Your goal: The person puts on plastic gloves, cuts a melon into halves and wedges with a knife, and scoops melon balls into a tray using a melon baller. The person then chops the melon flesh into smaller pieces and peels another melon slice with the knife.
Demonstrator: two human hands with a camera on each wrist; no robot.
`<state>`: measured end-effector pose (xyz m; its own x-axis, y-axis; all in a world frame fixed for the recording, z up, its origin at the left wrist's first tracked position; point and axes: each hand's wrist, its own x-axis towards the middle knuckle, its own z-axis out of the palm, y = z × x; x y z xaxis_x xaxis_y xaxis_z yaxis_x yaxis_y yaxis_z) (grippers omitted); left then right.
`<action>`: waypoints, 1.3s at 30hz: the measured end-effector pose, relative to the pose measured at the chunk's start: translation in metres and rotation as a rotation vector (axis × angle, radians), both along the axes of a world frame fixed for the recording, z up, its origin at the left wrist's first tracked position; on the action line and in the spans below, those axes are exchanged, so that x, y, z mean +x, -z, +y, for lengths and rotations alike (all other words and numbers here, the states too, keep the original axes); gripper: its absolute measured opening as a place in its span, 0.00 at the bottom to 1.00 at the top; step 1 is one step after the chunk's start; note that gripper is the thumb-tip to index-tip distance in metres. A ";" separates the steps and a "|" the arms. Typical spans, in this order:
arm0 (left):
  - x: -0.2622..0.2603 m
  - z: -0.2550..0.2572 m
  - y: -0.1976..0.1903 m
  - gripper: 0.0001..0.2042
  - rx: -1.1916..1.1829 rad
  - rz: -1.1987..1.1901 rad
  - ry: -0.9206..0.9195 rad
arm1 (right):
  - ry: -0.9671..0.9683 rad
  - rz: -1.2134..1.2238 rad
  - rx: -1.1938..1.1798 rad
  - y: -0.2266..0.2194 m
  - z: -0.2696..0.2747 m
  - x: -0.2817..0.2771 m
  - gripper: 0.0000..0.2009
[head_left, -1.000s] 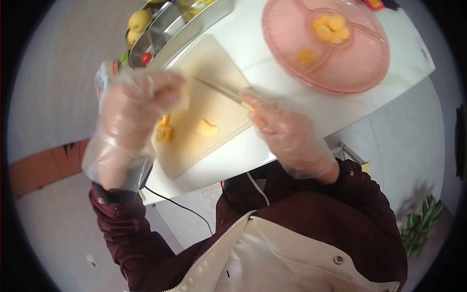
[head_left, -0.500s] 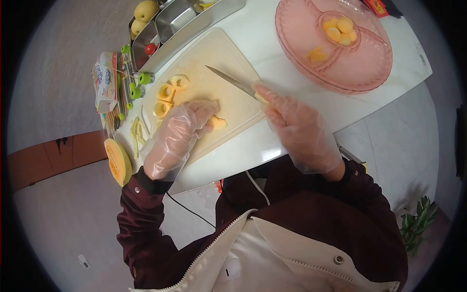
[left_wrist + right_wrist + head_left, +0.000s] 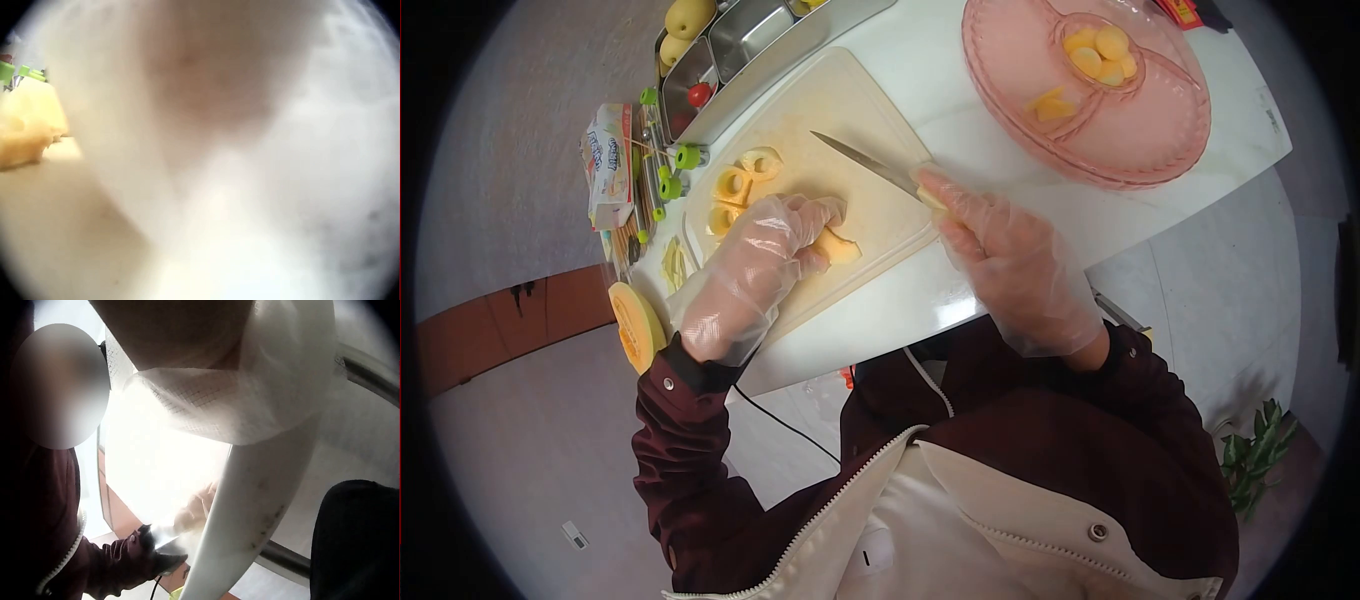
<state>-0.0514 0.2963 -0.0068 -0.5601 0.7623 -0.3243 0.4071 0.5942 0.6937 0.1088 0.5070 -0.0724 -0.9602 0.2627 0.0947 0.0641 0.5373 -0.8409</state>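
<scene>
Both hands wear clear plastic gloves. In the head view, my right hand (image 3: 1025,265) grips a knife (image 3: 865,160) by its handle, the blade pointing up and left over the cutting board (image 3: 880,120). My left hand (image 3: 750,265) is low over the board, thumb and bent fingers at the left end of a pale orange melon slice (image 3: 842,248), partly covering it. Beyond that hand lie several melon pieces (image 3: 732,184) with round holes cut through them. The left wrist view is mostly blurred glove, with a melon piece (image 3: 28,137) at its left edge.
A pink divided platter (image 3: 1180,130) holds melon balls (image 3: 1112,42) and small melon pieces (image 3: 1052,104). Steel compartment tray (image 3: 745,45), green-capped tools (image 3: 690,156), a packet (image 3: 610,165), peel strips (image 3: 673,265) and a cut melon (image 3: 638,325) line the left side.
My left hand has come down from the left side of the board to the melon slice, uncovering the holed pieces. My right hand keeps the knife in nearly the same place.
</scene>
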 end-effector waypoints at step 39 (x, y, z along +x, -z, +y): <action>-0.032 0.227 0.008 0.12 -0.040 0.501 0.268 | 0.000 0.359 0.268 0.026 0.006 0.007 0.26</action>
<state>-0.0834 0.5230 -0.0144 -0.4413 0.8917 -0.1002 0.8210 0.4463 0.3561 0.1154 0.5128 -0.0979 -0.8540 0.1834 0.4869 -0.2064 0.7396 -0.6406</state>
